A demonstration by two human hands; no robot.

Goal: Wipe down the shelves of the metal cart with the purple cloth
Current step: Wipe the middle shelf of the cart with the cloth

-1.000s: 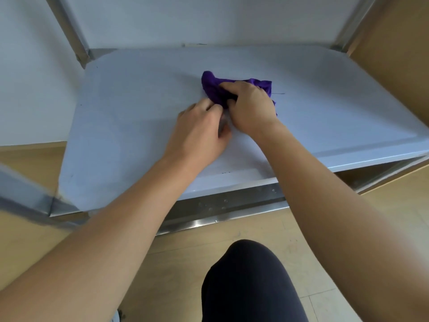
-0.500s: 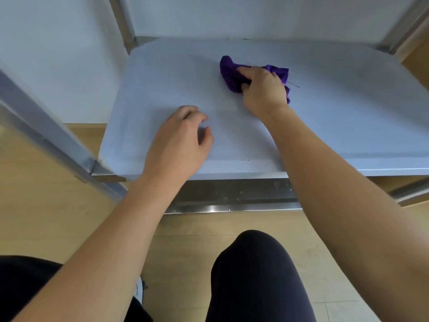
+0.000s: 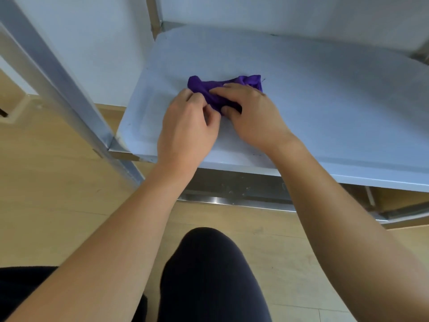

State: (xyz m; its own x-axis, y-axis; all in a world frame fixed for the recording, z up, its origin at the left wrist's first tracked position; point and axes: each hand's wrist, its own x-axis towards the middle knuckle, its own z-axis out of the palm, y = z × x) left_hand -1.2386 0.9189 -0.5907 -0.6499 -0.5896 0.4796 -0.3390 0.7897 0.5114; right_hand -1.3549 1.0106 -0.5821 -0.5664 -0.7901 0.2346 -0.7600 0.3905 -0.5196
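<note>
The purple cloth (image 3: 209,89) lies bunched on the pale metal shelf (image 3: 336,108) of the cart, left of the shelf's middle. My right hand (image 3: 253,115) lies on top of the cloth with fingers curled into it. My left hand (image 3: 188,129) is right beside it, its fingertips pinching the cloth's near left edge. Both hands hide the cloth's near part.
A metal cart post (image 3: 60,89) slants down at the left, joining the shelf's front left corner. A lower metal rail (image 3: 232,201) shows under the shelf's front edge. My dark-clothed knee (image 3: 209,275) is below, over a wooden floor (image 3: 58,194). White wall behind.
My left hand moved from resting on the shelf up to the cloth and now pinches it. The right hand and cloth have come nearer the front left of the shelf. The view shifted.
</note>
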